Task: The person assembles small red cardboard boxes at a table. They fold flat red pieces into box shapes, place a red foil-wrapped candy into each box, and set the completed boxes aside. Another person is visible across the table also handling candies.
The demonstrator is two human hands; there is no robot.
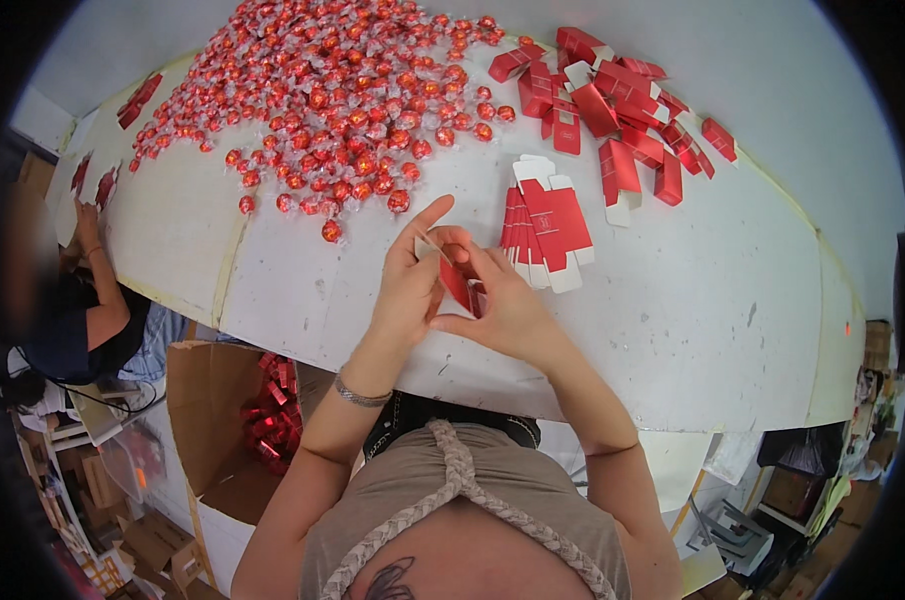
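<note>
Both hands work above the near edge of the white table [303,290], directly in front of the person. The left hand [410,290] and the right hand [501,305] meet over a small red and white cardboard carton [457,278], which is held between them clear of the table surface. The left thumb and fingers pinch the carton's left side, with the index finger extended upward and away from it. The right hand's fingers curl around the carton's right side and lower end, thumb pressed beneath. The carton appears partly folded; the exact state of its flaps cannot be told.

Just beyond the hands, a stack of flat red and white carton blanks [545,228] lies fanned on the table. Farther back on the right, a loose heap of assembled red cartons [623,110] rests on the surface. A broad spread of round sweets in red wrappers with clear twisted ends [343,90] covers the far left and centre of the table.

Below the table on the left, an open brown cardboard box [208,420] contains shiny red material [271,415]. At the far left, another person's hand [85,222] rests on the table edge near more flat red pieces [93,180].
</note>
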